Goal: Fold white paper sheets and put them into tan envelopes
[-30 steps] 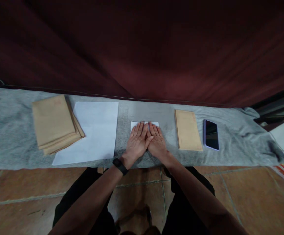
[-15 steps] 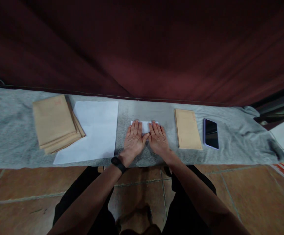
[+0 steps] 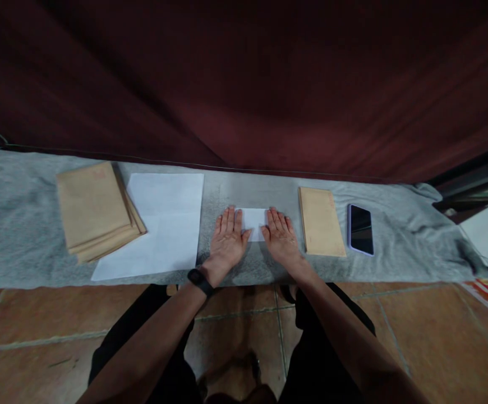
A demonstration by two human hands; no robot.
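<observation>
A small white folded paper [image 3: 255, 224] lies flat on the grey cloth in front of me, its middle showing between my hands. My left hand [image 3: 229, 238] rests palm down over its left end, fingers straight and thumb stretched toward the middle. Over the right end lies my right hand [image 3: 282, 238], flat too, with its thumb pointing inward. The paper's two ends are hidden under the hands. A dark band [image 3: 201, 282] circles my left wrist.
To the left, a stack of brown envelopes [image 3: 95, 207] overlaps large white sheets [image 3: 170, 224]. Brown envelopes [image 3: 322, 221] and a phone [image 3: 360, 230] lie to the right. The grey cloth [image 3: 404, 235] covers the narrow surface; a dark red curtain [image 3: 244, 112] hangs behind it.
My hands have slid apart, the left one leftward and the right one rightward, so more of the white paper's middle shows. The paper stays in about the same place.
</observation>
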